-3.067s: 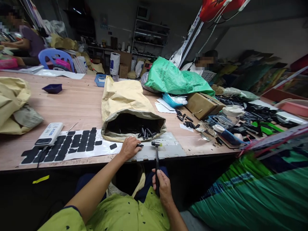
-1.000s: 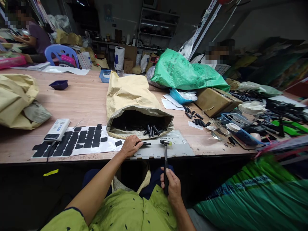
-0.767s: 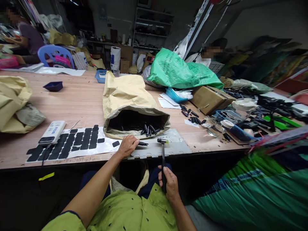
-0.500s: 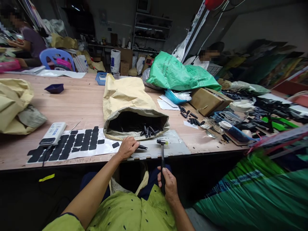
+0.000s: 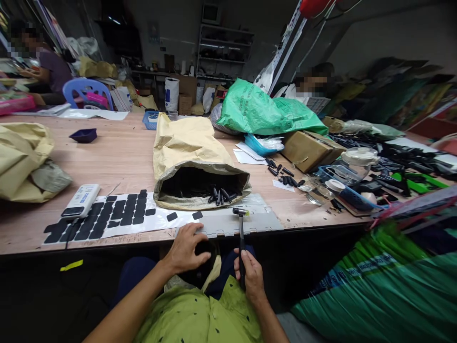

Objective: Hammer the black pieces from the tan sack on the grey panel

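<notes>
My right hand (image 5: 251, 272) is wrapped round the black handle of a small hammer (image 5: 241, 233), whose head, with a yellowish face, is over the grey board (image 5: 259, 216) at the table edge. My left hand (image 5: 187, 248) is at the front edge of the table, fingers apart, with nothing visible in it. Below it, the mouth of a sack (image 5: 213, 272) shows between my knees. Behind the board lies an open paper sack (image 5: 193, 138) with slim black pieces (image 5: 222, 195) at its mouth. A loose black rounded square (image 5: 197, 215) rests just beyond my left fingertips.
Rows of black squares (image 5: 121, 212) and a white device (image 5: 80, 201) lie at left. A second sack (image 5: 24, 157) stands beyond. At right are a cardboard box (image 5: 309, 147), a green bag (image 5: 260, 112), jars and black parts. Two people sit across the table.
My left hand has drawn back from the board toward my lap and opened. The black piece it held on the board is gone from there. The right hand and hammer stay nearly still.
</notes>
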Tool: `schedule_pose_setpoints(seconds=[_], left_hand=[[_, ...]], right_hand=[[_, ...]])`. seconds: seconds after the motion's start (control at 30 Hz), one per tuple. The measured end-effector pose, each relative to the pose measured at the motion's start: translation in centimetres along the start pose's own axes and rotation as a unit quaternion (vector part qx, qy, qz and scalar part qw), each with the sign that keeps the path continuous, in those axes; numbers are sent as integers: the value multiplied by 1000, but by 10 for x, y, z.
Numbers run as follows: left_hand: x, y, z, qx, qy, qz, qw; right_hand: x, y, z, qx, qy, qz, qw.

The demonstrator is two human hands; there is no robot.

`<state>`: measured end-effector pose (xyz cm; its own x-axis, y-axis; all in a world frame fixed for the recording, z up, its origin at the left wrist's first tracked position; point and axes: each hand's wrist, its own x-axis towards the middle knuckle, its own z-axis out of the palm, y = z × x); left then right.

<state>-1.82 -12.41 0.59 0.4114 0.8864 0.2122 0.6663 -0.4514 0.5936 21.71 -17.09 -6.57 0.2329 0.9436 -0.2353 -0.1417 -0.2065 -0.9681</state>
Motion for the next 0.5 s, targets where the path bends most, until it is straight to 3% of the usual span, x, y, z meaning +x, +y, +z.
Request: schedule_pose_setpoints(seconds=[0.1, 0.2, 0.27, 0.37, 0.5], left_hand=[[35, -12, -18, -19, 111, -122, 986], [73, -33, -39, 38, 198, -266, 943], [91, -46, -50, 74, 205, -338, 915], [106, -59, -56, 81, 170, -414, 891], [104, -59, -53, 68, 176, -418, 889]], right_hand=[[-1, -1, 0, -1, -2, 0, 1000], [-1, -2, 1, 3, -2, -2, 1000], [-1, -2, 2, 5, -1, 2, 1000], [-1, -2, 2, 9, 3, 5, 1000], [0, 0, 2, 7, -2, -2, 1000]])
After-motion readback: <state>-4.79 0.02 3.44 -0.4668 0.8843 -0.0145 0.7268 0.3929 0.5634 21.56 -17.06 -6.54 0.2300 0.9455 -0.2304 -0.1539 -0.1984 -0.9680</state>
